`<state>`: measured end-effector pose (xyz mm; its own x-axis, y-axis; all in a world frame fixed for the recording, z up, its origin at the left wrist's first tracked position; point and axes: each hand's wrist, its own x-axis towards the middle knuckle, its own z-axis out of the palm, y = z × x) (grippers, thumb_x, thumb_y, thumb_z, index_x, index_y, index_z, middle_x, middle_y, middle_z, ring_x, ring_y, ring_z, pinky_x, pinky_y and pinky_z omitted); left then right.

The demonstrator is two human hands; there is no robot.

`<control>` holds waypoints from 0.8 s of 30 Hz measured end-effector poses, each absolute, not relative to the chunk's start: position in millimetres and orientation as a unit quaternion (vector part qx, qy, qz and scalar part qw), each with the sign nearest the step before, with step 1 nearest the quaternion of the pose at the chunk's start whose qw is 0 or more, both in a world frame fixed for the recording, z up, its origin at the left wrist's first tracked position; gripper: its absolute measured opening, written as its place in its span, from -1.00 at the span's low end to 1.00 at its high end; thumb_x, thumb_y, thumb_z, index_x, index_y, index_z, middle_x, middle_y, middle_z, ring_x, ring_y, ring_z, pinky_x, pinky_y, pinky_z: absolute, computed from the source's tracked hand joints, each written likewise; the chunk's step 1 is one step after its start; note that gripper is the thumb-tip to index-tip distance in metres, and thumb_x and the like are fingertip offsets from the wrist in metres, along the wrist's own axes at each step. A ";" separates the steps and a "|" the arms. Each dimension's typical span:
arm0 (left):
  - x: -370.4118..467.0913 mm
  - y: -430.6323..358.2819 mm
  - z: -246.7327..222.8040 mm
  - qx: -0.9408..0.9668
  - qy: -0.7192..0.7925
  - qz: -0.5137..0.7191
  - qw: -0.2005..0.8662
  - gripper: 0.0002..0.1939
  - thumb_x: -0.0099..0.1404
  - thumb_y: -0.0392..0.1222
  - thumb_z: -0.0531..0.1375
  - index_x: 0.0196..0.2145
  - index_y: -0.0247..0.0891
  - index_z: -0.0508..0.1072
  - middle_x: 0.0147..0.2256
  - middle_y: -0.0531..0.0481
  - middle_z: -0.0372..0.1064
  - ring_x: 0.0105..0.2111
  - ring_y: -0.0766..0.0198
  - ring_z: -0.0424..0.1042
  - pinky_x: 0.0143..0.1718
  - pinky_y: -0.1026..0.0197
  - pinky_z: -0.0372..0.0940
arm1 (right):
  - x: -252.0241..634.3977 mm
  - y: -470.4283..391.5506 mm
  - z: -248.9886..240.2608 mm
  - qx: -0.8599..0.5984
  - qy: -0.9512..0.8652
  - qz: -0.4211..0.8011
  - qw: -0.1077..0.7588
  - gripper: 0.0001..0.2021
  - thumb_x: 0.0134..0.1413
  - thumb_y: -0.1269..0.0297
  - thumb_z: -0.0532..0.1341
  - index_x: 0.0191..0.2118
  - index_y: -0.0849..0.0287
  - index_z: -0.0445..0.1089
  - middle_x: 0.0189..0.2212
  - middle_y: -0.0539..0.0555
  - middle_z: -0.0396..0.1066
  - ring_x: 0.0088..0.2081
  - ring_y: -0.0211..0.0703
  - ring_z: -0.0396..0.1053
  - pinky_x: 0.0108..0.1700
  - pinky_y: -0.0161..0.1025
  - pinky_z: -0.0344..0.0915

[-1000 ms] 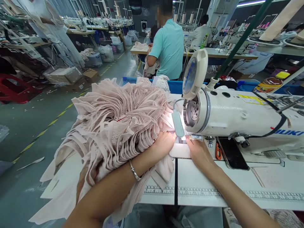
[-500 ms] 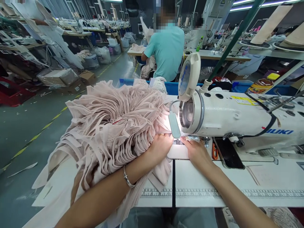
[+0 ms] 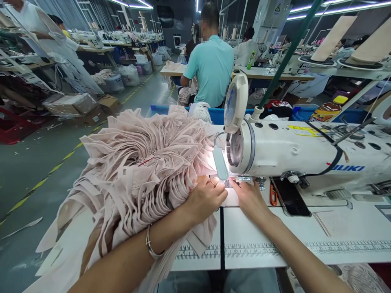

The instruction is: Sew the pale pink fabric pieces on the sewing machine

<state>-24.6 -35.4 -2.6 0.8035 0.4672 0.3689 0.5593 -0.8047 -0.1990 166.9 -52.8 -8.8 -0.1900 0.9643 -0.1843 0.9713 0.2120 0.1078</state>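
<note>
A big heap of gathered pale pink fabric (image 3: 146,150) covers the left of the sewing table, its folds stacked in a ring. My left hand (image 3: 206,197), with a ring and a bracelet, is closed at the heap's right edge, fingers curled on the pink fabric just left of the needle area. What lies under the fingertips is partly hidden. My right hand (image 3: 250,197) rests on the machine bed, fingers stretched toward the presser foot. Above both hands is the white sewing machine (image 3: 275,142). A small lamp (image 3: 220,163) lights the spot and partly blocks the needle.
An orange-handled tool (image 3: 273,195) and a dark phone (image 3: 291,197) lie right of my right hand. A ruler strip (image 3: 259,249) runs along the table front. Thread cones (image 3: 334,38) and a drink bottle (image 3: 326,110) stand behind. A person in turquoise (image 3: 212,71) sits ahead.
My left hand has drawn slightly toward me, its fingers more curled. My right hand stays near the presser foot. The whole view has shifted a little.
</note>
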 end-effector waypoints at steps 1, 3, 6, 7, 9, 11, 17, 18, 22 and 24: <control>-24.2 -35.8 -3.0 -0.944 -0.258 -0.144 0.147 -0.69 0.46 -0.45 -0.08 -0.38 -0.25 0.31 -0.39 0.00 0.27 -0.33 0.22 0.27 -0.28 0.15 0.08 | 166.7 -52.6 -8.8 0.629 0.771 -0.020 0.102 -0.30 0.08 0.66 -0.14 0.31 0.10 0.19 -0.08 0.26 0.44 -0.11 0.01 0.38 0.08 0.02 0.18; -23.3 -36.4 -4.6 -0.953 -0.226 -0.143 0.145 -0.70 0.46 -0.44 -0.07 -0.39 -0.26 0.31 -0.39 0.00 0.28 -0.32 0.23 0.27 -0.28 0.16 0.08 | 166.0 -52.0 -8.3 0.632 0.769 -0.027 0.094 -0.31 0.09 0.65 -0.13 0.30 0.08 0.20 -0.05 0.26 0.43 -0.10 0.01 0.38 0.08 0.01 0.18; -21.9 -36.7 -7.0 -0.957 -0.193 -0.160 0.147 -0.68 0.46 -0.46 -0.07 -0.41 -0.27 0.31 -0.42 0.00 0.27 -0.34 0.25 0.26 -0.32 0.17 0.08 | 164.9 -51.4 -6.7 0.636 0.765 -0.031 0.097 -0.31 0.09 0.66 -0.13 0.30 0.07 0.21 -0.07 0.24 0.43 -0.09 0.01 0.39 0.07 -0.02 0.18; -21.6 -36.6 -7.7 -0.957 -0.187 -0.164 0.148 -0.68 0.46 -0.46 -0.07 -0.42 -0.27 0.31 -0.42 0.00 0.27 -0.35 0.25 0.26 -0.33 0.17 0.08 | 164.7 -51.3 -6.3 0.638 0.763 -0.032 0.101 -0.30 0.09 0.66 -0.13 0.31 0.07 0.20 -0.09 0.24 0.44 -0.09 0.01 0.39 0.07 -0.02 0.19; -21.3 -36.5 -8.6 -0.957 -0.183 -0.165 0.150 -0.69 0.45 -0.46 -0.06 -0.42 -0.27 0.30 -0.42 -0.01 0.27 -0.36 0.25 0.25 -0.36 0.17 0.07 | 164.9 -51.2 -5.8 0.641 0.760 -0.035 0.106 -0.29 0.08 0.67 -0.14 0.32 0.07 0.18 -0.14 0.23 0.44 -0.09 0.02 0.39 0.05 -0.03 0.20; -21.2 -36.2 -9.5 -0.958 -0.182 -0.163 0.150 -0.70 0.44 -0.47 -0.05 -0.42 -0.27 0.29 -0.42 -0.01 0.27 -0.39 0.26 0.24 -0.38 0.17 0.07 | 165.4 -51.0 -5.4 0.642 0.758 -0.041 0.103 -0.30 0.09 0.66 -0.15 0.31 0.07 0.19 -0.18 0.22 0.44 -0.09 0.02 0.39 0.03 -0.05 0.20; -19.8 -36.3 -11.3 -0.960 -0.187 -0.151 0.143 -0.70 0.42 -0.52 -0.07 -0.42 -0.26 0.23 -0.42 0.00 0.26 -0.45 0.28 0.20 -0.41 0.18 0.06 | 166.1 -49.3 -4.2 0.648 0.755 -0.061 0.080 -0.36 0.12 0.59 -0.08 0.28 0.04 0.23 -0.26 0.17 0.43 -0.14 -0.02 0.38 -0.03 -0.14 0.18; -19.4 -36.7 -11.2 -0.960 -0.190 -0.150 0.142 -0.70 0.42 -0.52 -0.08 -0.41 -0.26 0.22 -0.42 0.00 0.26 -0.45 0.28 0.20 -0.41 0.18 0.07 | 166.4 -49.0 -4.5 0.649 0.754 -0.066 0.080 -0.36 0.12 0.59 -0.07 0.29 0.04 0.22 -0.27 0.16 0.43 -0.14 -0.02 0.38 -0.04 -0.14 0.17; -18.8 -38.5 -9.5 -0.954 -0.200 -0.167 0.145 -0.73 0.41 -0.52 -0.09 -0.37 -0.26 0.23 -0.42 0.01 0.23 -0.47 0.28 0.17 -0.42 0.18 0.06 | 169.6 -48.4 -9.0 0.650 0.752 -0.080 0.072 -0.34 0.11 0.58 -0.08 0.32 0.03 0.18 -0.24 0.16 0.45 -0.10 -0.01 0.37 -0.06 -0.15 0.17; -19.0 -38.9 -9.0 -0.952 -0.202 -0.177 0.148 -0.73 0.42 -0.51 -0.09 -0.37 -0.26 0.23 -0.43 0.02 0.20 -0.48 0.29 0.16 -0.42 0.18 0.04 | 171.9 -48.3 -12.5 0.649 0.755 -0.077 0.059 -0.35 0.13 0.56 -0.08 0.32 0.04 0.17 -0.19 0.18 0.46 -0.06 0.00 0.37 -0.07 -0.16 0.17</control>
<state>-19.0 -38.9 -9.0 0.8557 0.3328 0.3963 0.4372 -0.8746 -0.2095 171.9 -48.3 -12.5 -0.1516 0.9700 -0.1901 0.9884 0.1467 -0.0397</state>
